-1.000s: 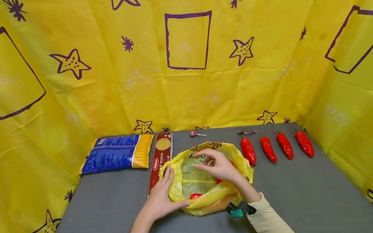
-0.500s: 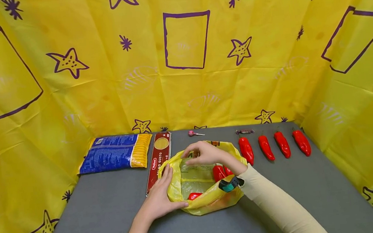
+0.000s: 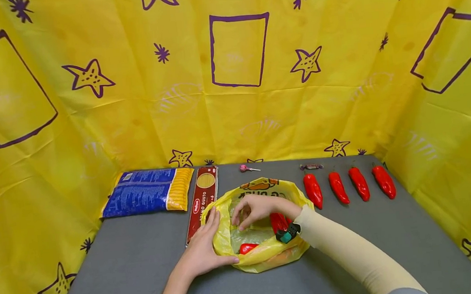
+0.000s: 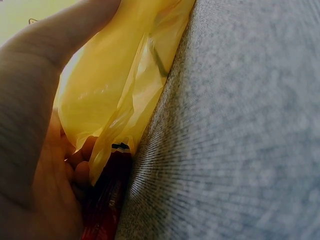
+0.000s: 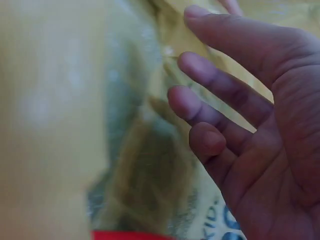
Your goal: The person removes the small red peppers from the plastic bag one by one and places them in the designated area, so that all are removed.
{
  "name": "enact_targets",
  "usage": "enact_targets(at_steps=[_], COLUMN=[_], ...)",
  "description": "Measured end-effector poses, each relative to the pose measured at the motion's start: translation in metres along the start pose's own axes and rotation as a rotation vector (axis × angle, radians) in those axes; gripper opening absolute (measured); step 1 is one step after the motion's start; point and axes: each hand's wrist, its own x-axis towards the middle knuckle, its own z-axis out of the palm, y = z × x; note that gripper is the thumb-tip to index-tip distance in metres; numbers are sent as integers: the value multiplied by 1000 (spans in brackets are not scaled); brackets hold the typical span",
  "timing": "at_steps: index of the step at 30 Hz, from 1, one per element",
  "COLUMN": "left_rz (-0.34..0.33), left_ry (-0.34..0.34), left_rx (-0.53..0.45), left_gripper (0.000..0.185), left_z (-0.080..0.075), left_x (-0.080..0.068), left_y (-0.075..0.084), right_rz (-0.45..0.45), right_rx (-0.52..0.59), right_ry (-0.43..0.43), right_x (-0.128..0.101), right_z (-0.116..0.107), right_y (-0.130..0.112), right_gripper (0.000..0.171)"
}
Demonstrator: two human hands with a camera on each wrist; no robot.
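Observation:
A yellow plastic bag (image 3: 266,261) stands with its mouth open at the middle of the table. My left hand (image 3: 202,245) holds its left side, thumb along the front rim and fingers at the left rim; in the left wrist view those fingers curl at the yellow plastic. Inside the mouth, my right hand (image 3: 258,209) hangs with loosely bent fingers and nothing between them, as the right wrist view shows. Red peppers (image 3: 279,221) lie in the bag, partly hidden by my right wrist, and another red piece (image 3: 247,247) shows near the front rim.
Left of the bag lie a red pasta box (image 3: 201,201) and a blue and yellow packet (image 3: 147,192). Behind it are a lollipop (image 3: 244,168) and a wrapped candy (image 3: 311,167). Several red peppers (image 3: 338,188) line up on the right. Yellow cloth walls (image 3: 241,118) surround the grey table (image 3: 124,269).
My right hand first moved left over the bag's mouth, then dipped lower into it, uncovering the print on the back wall. My left hand stays at the bag's left side.

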Motion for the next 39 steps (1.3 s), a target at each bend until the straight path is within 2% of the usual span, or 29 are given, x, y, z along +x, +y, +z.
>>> enact_targets(at_steps=[13, 24, 29, 39], left_rz=[-14, -18, -16, -15], left_ry=[4, 4, 6, 7], left_rx=[9, -11, -6, -5], left_gripper=[141, 140, 141, 141], left_z=[1, 1, 2, 1], left_x=[0, 0, 0, 0], left_y=[-3, -1, -1, 0], right_rz=[-49, 92, 82, 66], right_rx=[13, -5, -33, -76], right_ry=[-139, -256, -257, -205], right_x=[-11, -19, -21, -27], right_z=[18, 22, 26, 26], right_y=[-1, -19, -23, -24], right_gripper=[28, 43, 44, 44])
